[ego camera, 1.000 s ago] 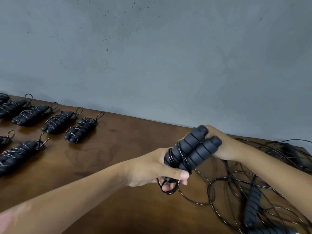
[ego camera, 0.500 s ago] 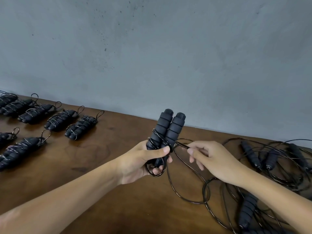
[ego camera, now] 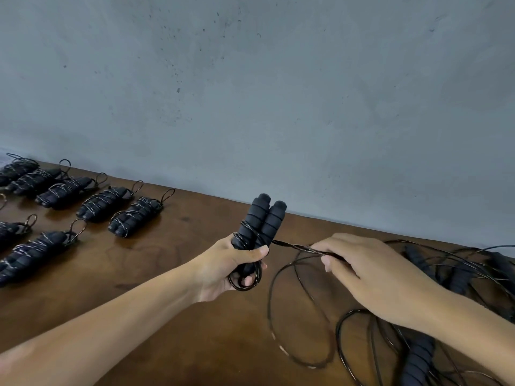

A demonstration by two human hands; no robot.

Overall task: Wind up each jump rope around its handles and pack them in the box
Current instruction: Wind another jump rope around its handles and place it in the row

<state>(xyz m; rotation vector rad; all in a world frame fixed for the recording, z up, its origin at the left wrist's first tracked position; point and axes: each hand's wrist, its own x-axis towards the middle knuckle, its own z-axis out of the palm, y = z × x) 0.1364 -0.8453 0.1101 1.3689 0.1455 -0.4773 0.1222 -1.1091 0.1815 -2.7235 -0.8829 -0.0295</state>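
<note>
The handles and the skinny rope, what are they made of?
The handles look like soft matte black foam, from their ribbed, dull surface. The rope looks like thin glossy cord, maybe plastic-coated wire, since it glints and holds springy loops.

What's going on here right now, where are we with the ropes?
A person is partway through winding one jump rope. The left hand grips the pair of black foam handles upright, with a few turns of cord already round them. The right hand pinches the loose cord, pulled taut off the handles. Several wound bundles lie in rows on the wooden table at left; a tangle of unwound ropes sits at right. No box is in view.
</note>
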